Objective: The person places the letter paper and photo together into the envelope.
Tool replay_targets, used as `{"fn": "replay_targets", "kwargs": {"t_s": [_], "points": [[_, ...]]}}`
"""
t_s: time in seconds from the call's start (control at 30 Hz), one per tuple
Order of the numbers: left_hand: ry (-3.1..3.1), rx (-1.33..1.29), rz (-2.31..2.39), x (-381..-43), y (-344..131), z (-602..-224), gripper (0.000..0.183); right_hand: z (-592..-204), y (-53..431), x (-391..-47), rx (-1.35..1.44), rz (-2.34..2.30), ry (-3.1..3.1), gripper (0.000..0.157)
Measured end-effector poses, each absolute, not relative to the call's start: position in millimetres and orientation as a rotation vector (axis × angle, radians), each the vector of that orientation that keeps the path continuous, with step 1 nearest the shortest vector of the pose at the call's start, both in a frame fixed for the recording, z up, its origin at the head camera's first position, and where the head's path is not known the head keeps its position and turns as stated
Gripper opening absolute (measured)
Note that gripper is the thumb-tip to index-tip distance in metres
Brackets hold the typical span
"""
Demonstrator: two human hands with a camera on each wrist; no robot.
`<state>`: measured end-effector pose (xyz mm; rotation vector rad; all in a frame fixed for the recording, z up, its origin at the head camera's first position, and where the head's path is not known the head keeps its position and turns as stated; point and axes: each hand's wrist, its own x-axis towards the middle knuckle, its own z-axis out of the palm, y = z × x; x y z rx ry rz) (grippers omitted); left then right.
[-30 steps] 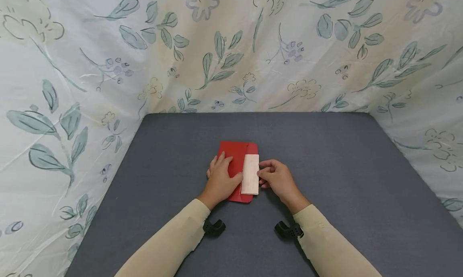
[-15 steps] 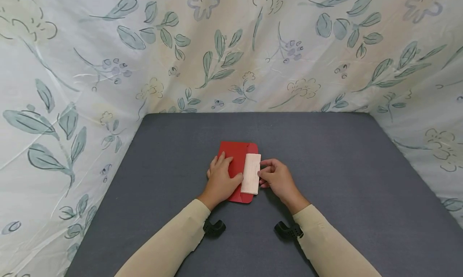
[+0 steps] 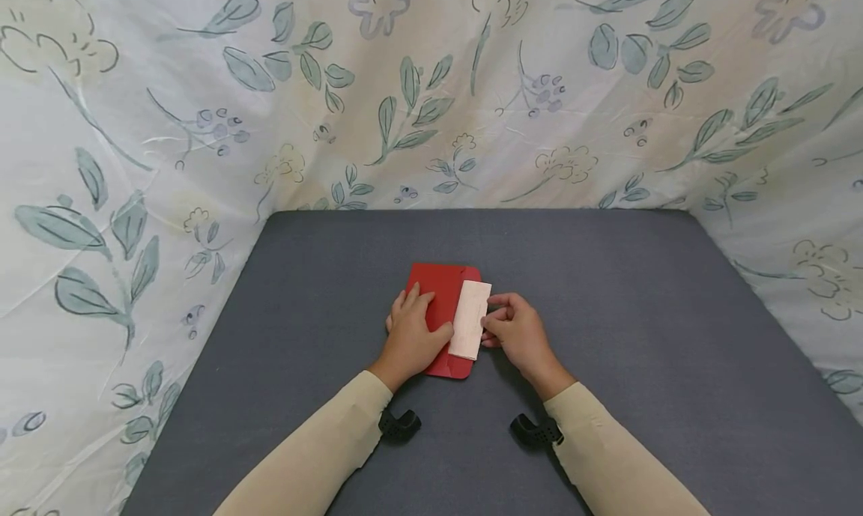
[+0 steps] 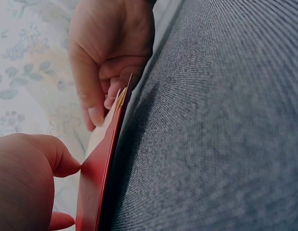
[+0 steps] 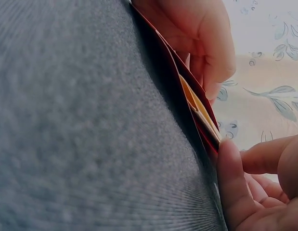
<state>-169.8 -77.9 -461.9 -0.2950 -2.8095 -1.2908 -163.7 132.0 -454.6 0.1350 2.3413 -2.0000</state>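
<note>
A red envelope (image 3: 440, 280) lies flat on the dark grey table, with its flap side to the right. My left hand (image 3: 410, 332) rests spread on it; in the left wrist view the left thumb (image 4: 62, 156) touches the red surface. Over the flap side lies a folded, pale pinkish paper (image 3: 470, 320), tilted with its top to the right. Its right edge is pinched between thumb and fingers of my right hand (image 3: 518, 332). Cream and yellowish paper layers (image 5: 199, 103) show between red edges in the right wrist view. How far the paper reaches inside the envelope is hard to tell.
The grey tabletop (image 3: 607, 291) spreads around both hands. Behind it and at both sides hangs a white floral curtain (image 3: 431, 89). Black wrist mounts (image 3: 399, 426) sit at the sleeve cuffs.
The folded paper's top has swung to the right and slightly up, from upright to tilted, with my right hand still at its edge. The left hand and the envelope have stayed put.
</note>
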Motion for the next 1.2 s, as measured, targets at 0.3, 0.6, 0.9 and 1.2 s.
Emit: {"fn": "replay_targets", "kwargs": {"t_s": [0.3, 0.6, 0.9, 1.2], "points": [[-2.817, -0.276, -1.287, -173.1, -73.9, -461.9, 0.073, -454.1, 134.4, -166.5, 0.094, -1.993, 2.258, 0.046], [-2.826, -0.267, -1.275, -175.6, -70.4, -462.0, 0.073, -455.3, 138.9, -170.3, 0.090, -1.996, 2.207, 0.048], [-2.835, -0.259, -1.276, -176.7, -68.1, -461.1, 0.073, -454.2, 142.4, -173.2, 0.082, -2.024, 2.134, 0.045], [-2.838, -0.258, -1.286, -176.9, -68.6, -461.4, 0.073, -451.9, 142.4, -171.6, 0.103, -2.046, 2.074, 0.043]]}}
